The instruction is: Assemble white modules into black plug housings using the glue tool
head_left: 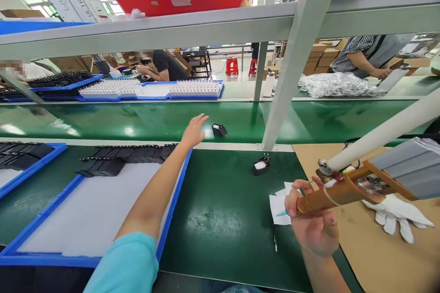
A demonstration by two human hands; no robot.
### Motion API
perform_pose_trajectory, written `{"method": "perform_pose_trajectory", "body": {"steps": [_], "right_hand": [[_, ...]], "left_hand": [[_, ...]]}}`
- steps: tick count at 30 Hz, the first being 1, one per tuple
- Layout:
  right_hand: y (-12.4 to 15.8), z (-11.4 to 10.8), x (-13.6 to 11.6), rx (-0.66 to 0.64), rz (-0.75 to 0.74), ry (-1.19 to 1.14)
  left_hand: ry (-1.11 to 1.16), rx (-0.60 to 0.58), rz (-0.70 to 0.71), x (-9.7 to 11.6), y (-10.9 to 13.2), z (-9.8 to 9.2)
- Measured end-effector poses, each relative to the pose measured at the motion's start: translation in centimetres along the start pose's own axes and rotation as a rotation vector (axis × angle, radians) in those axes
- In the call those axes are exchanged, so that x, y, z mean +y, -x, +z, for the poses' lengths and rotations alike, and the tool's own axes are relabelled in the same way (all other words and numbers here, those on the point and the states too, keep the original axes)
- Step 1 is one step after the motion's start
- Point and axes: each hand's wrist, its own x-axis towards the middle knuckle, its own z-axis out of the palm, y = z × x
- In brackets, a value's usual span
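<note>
My left hand [195,132] stretches out over the far green strip, its fingers extended and nothing visible in them. Just to its right, a small black part with a white top [219,130] lies on that strip. On the near green surface sits a similar black and white part [261,165], with small red and metal bits at its end. My right hand [314,219] is wrapped around the end of a brown cylindrical tool [332,197]. A light blue tip [282,213] pokes out beside those fingers, above white paper [277,206].
A blue-rimmed tray [85,215] holds rows of black parts [137,153] at left. A metal post [292,68] rises ahead. A white tube [381,132] slants in from the right, above cardboard [385,256] and a white glove [398,215]. People sit across the bench.
</note>
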Motion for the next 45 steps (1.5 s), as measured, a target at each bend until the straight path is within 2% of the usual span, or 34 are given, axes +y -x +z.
{"method": "perform_pose_trajectory", "body": {"steps": [3,5,8,11,14,18,20,22,24,26,29,33,37,42,45], "right_hand": [[-0.3,-0.3,0.2,0.000,-0.028,0.006],[-0.4,-0.5,0.1,-0.007,-0.039,0.000],[-0.4,-0.4,-0.1,-0.033,-0.044,-0.016],[-0.3,-0.3,-0.3,-0.046,-0.058,-0.023],[-0.1,-0.2,-0.2,-0.042,-0.075,-0.024],[0.1,-0.1,-0.2,-0.046,-0.072,-0.023],[0.1,-0.1,-0.3,-0.059,-0.075,-0.030],[0.1,-0.2,-0.3,-0.048,-0.075,-0.020],[0.1,-0.2,-0.3,-0.020,-0.068,0.014],[0.0,-0.2,-0.3,0.005,-0.063,0.047],[0.0,-0.2,-0.4,0.009,-0.067,0.066],[0.0,0.0,-0.4,-0.018,-0.075,0.053],[0.1,0.0,-0.4,-0.020,-0.074,0.077],[0.1,-0.1,-0.2,-0.017,-0.074,0.096],[0.1,-0.1,-0.2,-0.012,-0.076,0.097]], "left_hand": [[0.012,-0.109,-0.011,2.5,-3.5,3.6],[0.011,-0.169,-0.035,2.8,-4.5,4.3],[-0.005,-0.230,-0.073,2.6,-4.8,3.1],[-0.010,-0.256,-0.081,3.5,-3.2,0.7],[0.015,-0.260,-0.050,6.3,1.4,-1.7],[0.070,-0.317,0.027,11.5,10.9,-3.4],[0.064,-0.381,0.075,14.0,15.6,-3.4],[0.077,-0.429,0.080,16.0,19.2,-2.9],[0.132,-0.441,0.027,17.4,21.7,-2.2],[0.255,-0.420,-0.043,18.1,22.9,-1.5],[0.581,-0.432,-0.087,18.0,23.0,-0.5],[0.921,-0.582,-0.019,17.1,21.4,0.5],[0.972,-0.651,0.133,17.3,20.5,1.1],[0.999,-0.568,0.199,18.1,20.7,1.4],[1.003,-0.602,0.235,18.3,20.7,1.4]]}}
